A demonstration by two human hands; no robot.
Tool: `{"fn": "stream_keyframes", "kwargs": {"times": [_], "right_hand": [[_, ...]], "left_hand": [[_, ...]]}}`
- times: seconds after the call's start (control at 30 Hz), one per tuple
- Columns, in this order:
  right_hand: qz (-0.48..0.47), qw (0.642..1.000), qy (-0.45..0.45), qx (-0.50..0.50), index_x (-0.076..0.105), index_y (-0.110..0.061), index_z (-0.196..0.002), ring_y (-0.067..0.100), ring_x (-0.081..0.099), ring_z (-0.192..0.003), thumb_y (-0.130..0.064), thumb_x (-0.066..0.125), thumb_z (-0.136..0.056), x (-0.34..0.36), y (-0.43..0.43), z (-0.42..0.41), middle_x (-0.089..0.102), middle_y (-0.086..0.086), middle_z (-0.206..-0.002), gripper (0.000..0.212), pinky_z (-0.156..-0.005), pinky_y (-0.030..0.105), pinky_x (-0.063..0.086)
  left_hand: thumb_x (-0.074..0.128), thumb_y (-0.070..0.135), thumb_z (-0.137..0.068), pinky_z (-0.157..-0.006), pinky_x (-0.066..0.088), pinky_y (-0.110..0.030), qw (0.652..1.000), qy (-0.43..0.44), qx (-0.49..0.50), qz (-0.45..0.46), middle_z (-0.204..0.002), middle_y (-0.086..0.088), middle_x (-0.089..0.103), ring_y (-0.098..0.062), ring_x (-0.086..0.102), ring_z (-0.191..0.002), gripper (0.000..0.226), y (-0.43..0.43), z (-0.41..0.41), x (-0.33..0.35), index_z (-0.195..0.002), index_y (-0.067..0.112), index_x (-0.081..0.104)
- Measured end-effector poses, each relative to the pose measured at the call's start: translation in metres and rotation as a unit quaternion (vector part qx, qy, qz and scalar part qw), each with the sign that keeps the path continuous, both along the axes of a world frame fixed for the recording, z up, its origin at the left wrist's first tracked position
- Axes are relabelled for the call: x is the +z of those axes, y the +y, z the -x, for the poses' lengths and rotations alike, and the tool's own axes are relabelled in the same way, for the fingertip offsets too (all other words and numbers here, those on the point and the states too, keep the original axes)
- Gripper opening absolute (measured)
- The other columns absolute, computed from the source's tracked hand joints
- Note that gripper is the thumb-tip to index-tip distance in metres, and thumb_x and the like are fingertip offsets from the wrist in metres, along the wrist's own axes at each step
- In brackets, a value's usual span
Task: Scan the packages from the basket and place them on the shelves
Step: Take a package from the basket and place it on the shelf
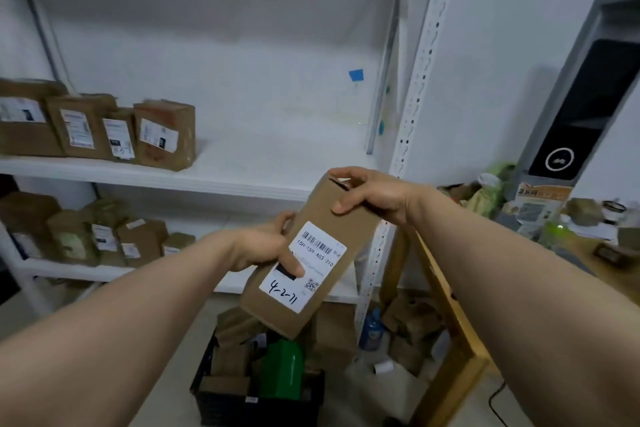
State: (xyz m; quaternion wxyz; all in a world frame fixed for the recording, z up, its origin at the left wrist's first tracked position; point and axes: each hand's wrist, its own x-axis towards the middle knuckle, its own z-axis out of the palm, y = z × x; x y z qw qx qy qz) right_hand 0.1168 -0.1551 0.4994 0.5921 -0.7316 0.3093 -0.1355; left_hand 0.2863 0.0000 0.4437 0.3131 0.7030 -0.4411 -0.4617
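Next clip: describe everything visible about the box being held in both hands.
The held box is a long brown cardboard carton, tilted rightward, above the basket. Its white label shows a barcode, a QR code and handwritten 4-2-71. The right hand grips its top end; the left hand holds its left edge, thumb on the label.

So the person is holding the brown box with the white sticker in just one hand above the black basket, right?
Not quite. Both hands hold the brown box: the left hand grips its side, thumb on the white sticker, and the right hand grips its top end. It is above the black basket, as the head view shows.
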Motion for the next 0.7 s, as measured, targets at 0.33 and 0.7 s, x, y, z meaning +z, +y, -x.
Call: {"fn": "stream_keyframes", "kwargs": {"times": [0.33,0.7], "right_hand": [[-0.061,0.995,-0.054,-0.065,0.05,-0.03,-0.137,0.023,0.067,-0.113,-0.03,0.084,-0.081,-0.031,0.011,-0.065,0.074,0.002,-0.116,0.066,-0.097,0.052,0.055],[-0.067,0.99,-0.024,-0.12,0.06,-0.024,-0.12,0.024,0.071,-0.105,-0.027,0.071,-0.094,-0.053,-0.032,-0.027,0.077,0.005,-0.108,0.028,-0.089,0.044,0.06]], "left_hand": [[0.085,0.024,-0.075,-0.099,0.05,-0.056,0.998,0.019,0.044,0.038,-0.105,0.001,0.077,-0.022,0.071,-0.106,0.061,0.007,-0.066,0.0,-0.125,0.028,0.051],[0.084,0.025,-0.077,-0.096,0.051,-0.053,1.0,-0.004,0.002,0.003,-0.099,0.002,0.078,-0.021,0.07,-0.103,0.048,-0.066,-0.039,-0.023,-0.117,0.025,0.059]]}}
